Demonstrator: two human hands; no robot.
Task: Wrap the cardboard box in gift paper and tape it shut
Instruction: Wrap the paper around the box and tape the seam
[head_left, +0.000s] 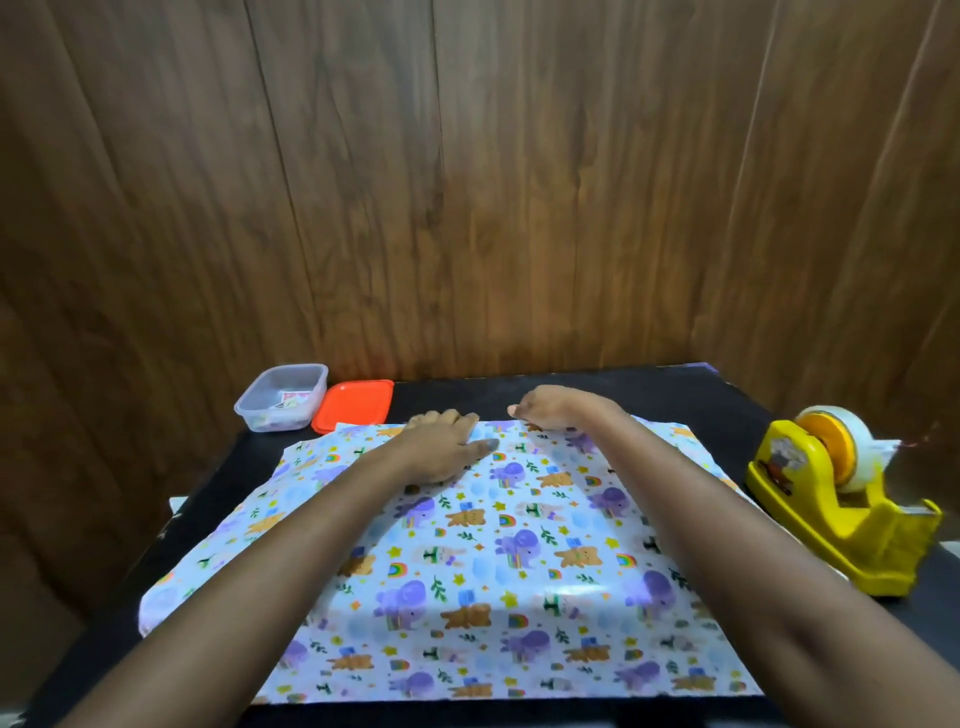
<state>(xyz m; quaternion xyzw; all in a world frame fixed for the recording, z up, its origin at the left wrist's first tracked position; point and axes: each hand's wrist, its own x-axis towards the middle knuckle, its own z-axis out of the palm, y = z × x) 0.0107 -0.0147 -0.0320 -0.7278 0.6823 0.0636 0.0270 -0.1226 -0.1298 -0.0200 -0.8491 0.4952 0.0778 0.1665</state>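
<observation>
Gift paper (467, 561) lies flat mid-frame, its far edge under both hands: left hand (441, 447) spread flat, right hand (550, 410) curled, grip unclear.

No text, brand, number or sign can be read anywhere in the view. The gift paper (498, 561) carries only printed pictures: purple elephants, brown bears, rainbows, stars and leaves, with no lettering. The yellow tape dispenser (841, 512), to the right of the paper, bears a sticker on its side, too blurred to make out. The clear container (280, 397), beyond the paper's far left corner, holds small printed cards whose markings are too small to read.
</observation>
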